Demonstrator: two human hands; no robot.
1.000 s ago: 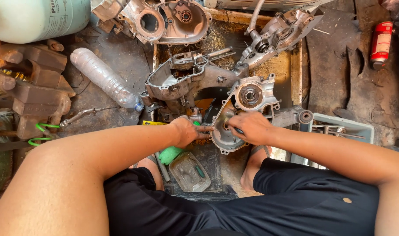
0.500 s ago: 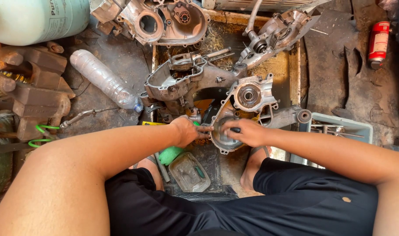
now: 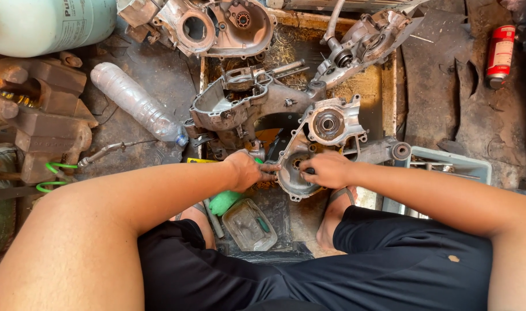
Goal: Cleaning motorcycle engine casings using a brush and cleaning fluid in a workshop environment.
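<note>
A grey metal engine case half (image 3: 326, 129) lies in front of me in a shallow rusty tray (image 3: 390, 86). My left hand (image 3: 247, 170) grips the near left edge of that case, fingers curled on its rim. My right hand (image 3: 326, 170) rests on the case's near end and holds a small dark tool against it; what the tool touches is hidden by my fingers. A second case half (image 3: 234, 103) lies just left of it, and two more engine parts (image 3: 217, 23) sit at the far side.
A clear plastic bottle (image 3: 133, 101) lies at the left, a pale green gas cylinder (image 3: 44, 23) at top left. A red spray can (image 3: 499, 52) lies at the far right. A small clear tub (image 3: 250, 224) and a green object sit between my feet. A grey crate (image 3: 447, 164) stands at right.
My right hand has slid a little left and nearer along the case. My left hand stays on the case's edge.
</note>
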